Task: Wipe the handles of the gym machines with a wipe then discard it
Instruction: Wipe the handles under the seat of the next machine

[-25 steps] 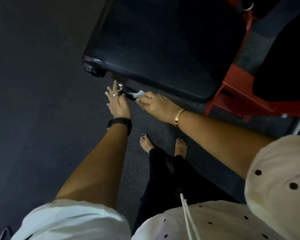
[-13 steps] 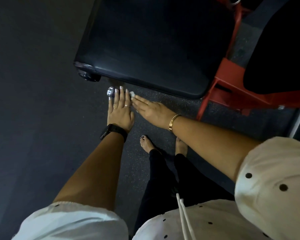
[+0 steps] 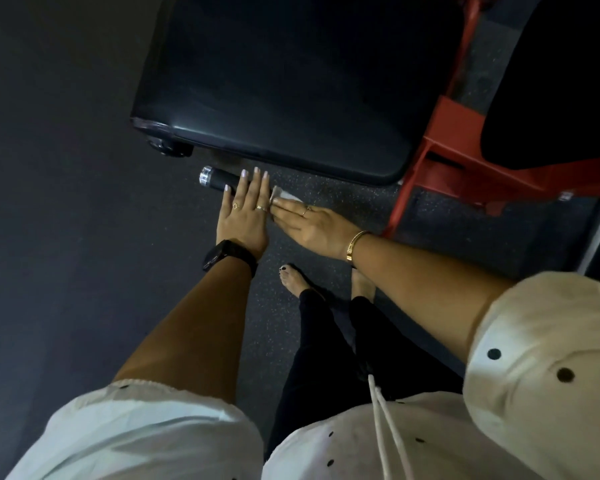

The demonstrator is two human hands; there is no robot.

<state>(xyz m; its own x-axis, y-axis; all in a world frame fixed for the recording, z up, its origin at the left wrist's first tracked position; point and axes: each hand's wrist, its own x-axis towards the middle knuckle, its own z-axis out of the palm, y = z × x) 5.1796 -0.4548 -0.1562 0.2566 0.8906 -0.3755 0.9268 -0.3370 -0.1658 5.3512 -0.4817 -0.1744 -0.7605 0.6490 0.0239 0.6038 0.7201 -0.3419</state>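
The handle point(image 3: 219, 179) is a black bar with a shiny metal end cap that juts past the left hand's fingertips. The left hand point(image 3: 243, 216) lies flat over it, fingers straight and together. The right hand point(image 3: 314, 225), fingers straight, presses a crumpled white wipe point(image 3: 286, 195) just beside it.

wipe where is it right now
In the head view the wipe sits near the middle, under the straight fingers of the right hand, just right of the left hand resting on the black handle.
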